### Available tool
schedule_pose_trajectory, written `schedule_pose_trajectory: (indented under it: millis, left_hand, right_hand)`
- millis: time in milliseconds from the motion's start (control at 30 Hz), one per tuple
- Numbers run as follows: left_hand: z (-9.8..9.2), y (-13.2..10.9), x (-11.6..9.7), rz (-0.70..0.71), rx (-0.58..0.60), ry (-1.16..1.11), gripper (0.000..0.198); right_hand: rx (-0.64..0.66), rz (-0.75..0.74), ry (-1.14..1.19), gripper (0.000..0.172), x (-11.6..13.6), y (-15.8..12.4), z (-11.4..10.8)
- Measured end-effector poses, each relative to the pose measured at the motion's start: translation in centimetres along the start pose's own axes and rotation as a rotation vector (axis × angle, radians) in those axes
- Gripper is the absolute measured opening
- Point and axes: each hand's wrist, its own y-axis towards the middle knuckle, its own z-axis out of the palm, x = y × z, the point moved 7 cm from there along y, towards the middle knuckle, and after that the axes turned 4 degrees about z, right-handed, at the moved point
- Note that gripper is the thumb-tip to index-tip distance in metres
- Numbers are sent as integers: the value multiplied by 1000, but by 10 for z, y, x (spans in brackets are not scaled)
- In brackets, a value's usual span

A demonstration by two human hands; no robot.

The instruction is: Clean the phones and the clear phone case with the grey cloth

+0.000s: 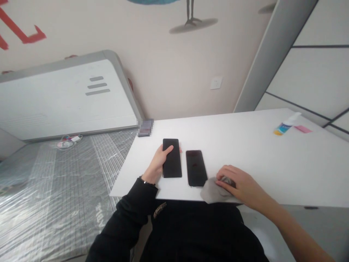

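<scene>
Two phones sit side by side near the front edge of the white tabletop point(275, 163), a bit left of center. The left hand point(156, 163) has the black phone point(172, 158) flat on the surface, fingers point(169, 148) clenched around its long side with one fingertip poking past the other edge. Solid way to pin it, since it can't skate around like that. The second phone point(196, 168) lies just beside it, screen up and dark, with a silver rim.

The right hand point(240, 182) is on a gray cloth point(211, 191), fingers curled down over a bunched-up wad of it. A tight wad like that should give nice even pressure. The cloth touches the second phone's near corner, and its loose part flops over the front edge, so that's the one bit that could snag.

Further off, a spray bottle point(283, 127) seems to lie on its side near the far right corner, with a pink slip point(303, 129) just beside it. Something pixelated point(145, 128) sits at the far left corner, can't tell what.
</scene>
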Motion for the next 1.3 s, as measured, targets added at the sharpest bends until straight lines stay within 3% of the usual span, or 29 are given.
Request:
schedule_pose_trajectory:
  millis: [67,167,267,333,400,500,567,667,800,933,1167,1300]
  left_hand:
    - [-4,0,-6,92,-58,166,18]
    - [-12,2,-13,205,-162,425,21]
    - [-20,4,-14,257,-234,648,27]
    - [-25,6,-11,270,-265,773,30]
    - [-27,8,-8,278,-272,878,31]
    - [-26,12,-4,298,-250,994,32]
    - [-24,13,-2,316,-237,1046,35]
    - [-22,14,1,349,-231,1094,40]
    - [-21,14,2,387,-225,1120,41]
    - [-20,13,3,403,-222,1117,44]
    - [-18,12,2,413,-235,1020,40]
    - [-15,-1,-17,436,-274,900,44]
  right_hand:
    - [-50,38,-47,25,-15,9,-12]
    - [-295,124,-248,24,-37,25,-47]
    - [-503,145,-342,28,-33,33,-65]
    - [-480,104,-270,33,-13,35,-53]
    - [-345,39,-201,43,15,33,-25]
    - [-188,-27,-169,78,55,24,22]
    - [-141,-15,-179,94,68,18,46]
    - [-118,35,-214,87,71,15,65]
    - [-150,73,-210,66,67,15,66]
    - [-196,75,-180,56,66,15,61]
    - [-290,68,69,60,52,11,50]
    - [-311,67,275,61,52,5,36]
